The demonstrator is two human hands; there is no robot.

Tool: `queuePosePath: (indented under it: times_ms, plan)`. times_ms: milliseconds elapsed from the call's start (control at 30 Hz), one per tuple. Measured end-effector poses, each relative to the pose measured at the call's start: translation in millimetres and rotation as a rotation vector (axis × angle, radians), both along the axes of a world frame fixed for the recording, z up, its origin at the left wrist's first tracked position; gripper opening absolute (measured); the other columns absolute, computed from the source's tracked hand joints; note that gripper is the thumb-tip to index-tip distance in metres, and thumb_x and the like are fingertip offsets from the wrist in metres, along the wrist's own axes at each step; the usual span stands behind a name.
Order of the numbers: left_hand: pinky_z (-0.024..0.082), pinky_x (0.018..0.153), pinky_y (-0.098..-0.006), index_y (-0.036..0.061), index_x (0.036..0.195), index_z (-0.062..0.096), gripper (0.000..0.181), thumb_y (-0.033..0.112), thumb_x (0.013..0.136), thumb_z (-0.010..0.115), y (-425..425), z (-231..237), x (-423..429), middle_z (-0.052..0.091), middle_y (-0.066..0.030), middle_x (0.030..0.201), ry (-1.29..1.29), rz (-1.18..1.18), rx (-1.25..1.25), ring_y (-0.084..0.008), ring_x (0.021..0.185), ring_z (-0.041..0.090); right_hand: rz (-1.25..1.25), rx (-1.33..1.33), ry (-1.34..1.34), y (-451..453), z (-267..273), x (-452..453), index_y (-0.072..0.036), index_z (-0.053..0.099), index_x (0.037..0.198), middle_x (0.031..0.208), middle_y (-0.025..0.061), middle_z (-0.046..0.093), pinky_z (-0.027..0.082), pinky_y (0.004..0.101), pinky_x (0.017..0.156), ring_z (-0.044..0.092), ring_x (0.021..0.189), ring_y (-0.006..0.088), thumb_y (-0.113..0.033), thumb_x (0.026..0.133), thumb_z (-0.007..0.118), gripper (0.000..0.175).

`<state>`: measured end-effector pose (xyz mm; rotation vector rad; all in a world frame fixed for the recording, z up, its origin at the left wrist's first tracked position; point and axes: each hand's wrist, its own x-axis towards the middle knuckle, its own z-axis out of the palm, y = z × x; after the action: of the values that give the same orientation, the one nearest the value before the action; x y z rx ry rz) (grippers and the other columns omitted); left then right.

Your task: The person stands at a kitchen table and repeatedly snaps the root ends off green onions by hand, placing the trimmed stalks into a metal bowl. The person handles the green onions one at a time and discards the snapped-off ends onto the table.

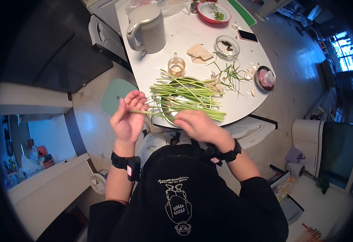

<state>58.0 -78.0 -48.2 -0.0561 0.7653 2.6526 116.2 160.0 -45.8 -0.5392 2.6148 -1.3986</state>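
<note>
My left hand (129,118) is turned palm up at the table's near left edge, thumb and fingers apart. One end of a single green stalk (146,112), probably a garlic scape, reaches its palm. The fingers of my right hand (199,125) are closed on the stalk's other part, partly hiding it. Just beyond both hands, a pile of long green stalks (188,92) lies across a shiny metal dish (172,114), overhanging its rim on both sides. Thin green trimmings (229,74) are scattered to the right of the pile.
On the white table (152,65) stand a grey electric kettle (150,30), a glass mug (176,66), a glass bowl (227,47) and a red-rimmed basin (214,20). A phone (247,36), crumpled brown paper (199,53) and a dark bowl (265,78) lie rightward. A green stool (116,95) is left.
</note>
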Motion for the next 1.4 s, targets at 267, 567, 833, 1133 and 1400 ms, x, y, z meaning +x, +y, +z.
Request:
queuePosePath:
  times_ms: [267,567,833,1133,1400]
  plan:
    - [0.047,0.074,-0.0290,0.0006,0.105,0.059,0.021,0.020,0.102,0.053,-75,-37,22,0.062,-0.0082,0.093,-0.143,0.227,-0.378,-0.0150,0.082,0.057,-0.123,0.484,0.143,43,-41,-71,-0.011,0.072,0.093,0.087,0.0098,0.070,0.053,0.0413,0.071,0.067,0.080,0.0327,-0.027,0.089,0.067,0.018]
    - [0.039,0.062,-0.0262,0.0065,0.092,0.055,0.022,0.024,0.104,0.051,-85,-46,47,0.051,-0.0007,0.075,-0.274,0.250,-0.275,-0.0108,0.066,0.045,-0.220,0.588,0.062,33,-80,-76,-0.011,0.073,0.083,0.081,0.0085,0.070,0.053,0.0447,0.067,0.067,0.076,0.0321,-0.031,0.085,0.069,0.020]
    - [0.036,0.057,-0.0249,0.0055,0.093,0.054,0.023,0.025,0.104,0.049,-83,-46,48,0.046,0.0006,0.072,-0.334,0.243,-0.205,-0.0105,0.062,0.041,-0.093,0.693,-0.061,12,-115,-60,-0.014,0.072,0.081,0.083,0.0053,0.068,0.052,0.0409,0.064,0.067,0.075,0.0287,-0.033,0.078,0.077,0.020]
    - [0.037,0.055,-0.0247,0.0059,0.091,0.055,0.025,0.026,0.104,0.050,-89,-46,50,0.047,0.0015,0.070,-0.338,0.245,-0.231,-0.0096,0.060,0.043,-0.126,0.876,-0.073,5,-160,-56,-0.005,0.070,0.086,0.093,0.0147,0.071,0.057,0.0440,0.068,0.071,0.079,0.0331,-0.015,0.077,0.067,0.015]
    - [0.036,0.054,-0.0241,0.0060,0.090,0.055,0.023,0.024,0.104,0.051,-82,-44,43,0.047,0.0012,0.070,-0.325,0.208,-0.240,-0.0092,0.059,0.042,-0.140,0.815,0.042,8,-139,-46,-0.005,0.068,0.083,0.081,0.0129,0.067,0.056,0.0443,0.064,0.069,0.073,0.0327,-0.011,0.075,0.065,0.011]
